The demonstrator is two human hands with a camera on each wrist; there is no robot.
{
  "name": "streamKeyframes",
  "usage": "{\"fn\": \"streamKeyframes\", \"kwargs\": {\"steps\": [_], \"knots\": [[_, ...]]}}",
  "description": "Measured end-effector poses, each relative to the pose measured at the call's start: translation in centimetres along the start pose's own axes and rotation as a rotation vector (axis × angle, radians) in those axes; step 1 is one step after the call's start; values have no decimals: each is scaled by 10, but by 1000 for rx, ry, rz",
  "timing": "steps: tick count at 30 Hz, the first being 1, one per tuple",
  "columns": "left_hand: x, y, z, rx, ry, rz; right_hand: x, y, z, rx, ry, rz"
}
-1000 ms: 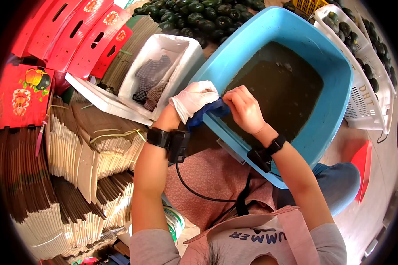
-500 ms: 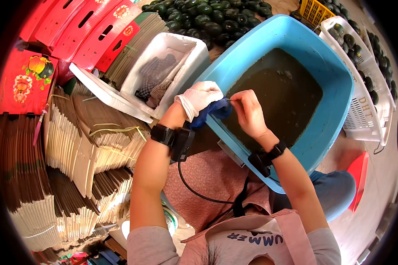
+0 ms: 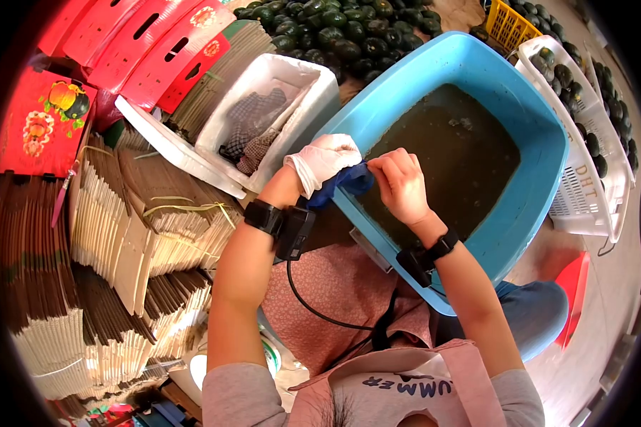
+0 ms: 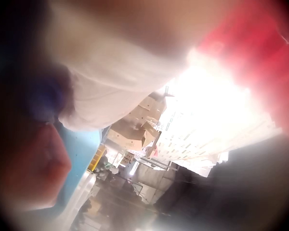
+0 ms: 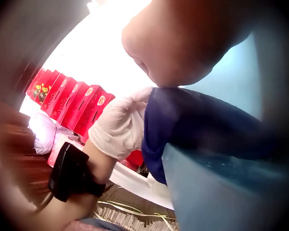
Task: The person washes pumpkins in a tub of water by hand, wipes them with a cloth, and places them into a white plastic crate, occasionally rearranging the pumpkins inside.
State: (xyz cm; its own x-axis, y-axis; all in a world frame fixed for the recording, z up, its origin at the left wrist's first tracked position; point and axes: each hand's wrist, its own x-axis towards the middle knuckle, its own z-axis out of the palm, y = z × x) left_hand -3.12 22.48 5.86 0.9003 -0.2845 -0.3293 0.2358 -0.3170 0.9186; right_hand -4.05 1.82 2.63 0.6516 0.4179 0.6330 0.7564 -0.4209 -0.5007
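The left hand (image 3: 325,158), in a white glove, grips a dark blue cloth (image 3: 349,183) over the near-left rim of a blue tub (image 3: 338,208). Close beside it, the bare right hand (image 3: 402,186) pinches the cloth's edge between thumb and fingers. In the right wrist view the blue cloth (image 5: 183,115) drapes over the tub's rim, with the gloved hand (image 5: 123,122) behind it. Murky water (image 3: 452,149) lies in the tub. The left wrist view is blurred; the glove (image 4: 101,91) and the right hand's fingers (image 4: 45,166) show close to the cloth.
A white foam box (image 3: 306,107) with checked cloths stands left of the tub. Stacked cardboard (image 3: 114,235) and red boxes (image 3: 46,135) fill the left side. Dark green squashes (image 3: 345,50) lie beyond the tub, and a white crate (image 3: 580,185) holds more at the right.
The right hand came away from the glove slightly, then moved back a little toward it. The left hand keeps its grip on the cloth. The head view has shifted a little.
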Motion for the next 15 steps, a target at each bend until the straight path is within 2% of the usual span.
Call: {"fn": "streamKeyframes", "kwargs": {"steps": [2, 6, 8, 9, 11, 15], "knots": [[-2, 5, 1, 38, 21, 16, -1, 0, 3, -33, 54, -90], [-2, 3, 1, 24, 29, 44, -2, 3, 7, 12, 43, -65], [1, -1, 1, 0, 26, 48, -4, 5, 9, 230, 48, 106], [2, -3, 1, -23, 19, 51, -4, 4, 9, 230, 46, 104], [3, -4, -1, 5, 11, 57, -4, 1, 8, 384, 41, 269], [5, -9, -2, 25, -26, 96, -2, 4, 9, 406, -7, 270]]}}
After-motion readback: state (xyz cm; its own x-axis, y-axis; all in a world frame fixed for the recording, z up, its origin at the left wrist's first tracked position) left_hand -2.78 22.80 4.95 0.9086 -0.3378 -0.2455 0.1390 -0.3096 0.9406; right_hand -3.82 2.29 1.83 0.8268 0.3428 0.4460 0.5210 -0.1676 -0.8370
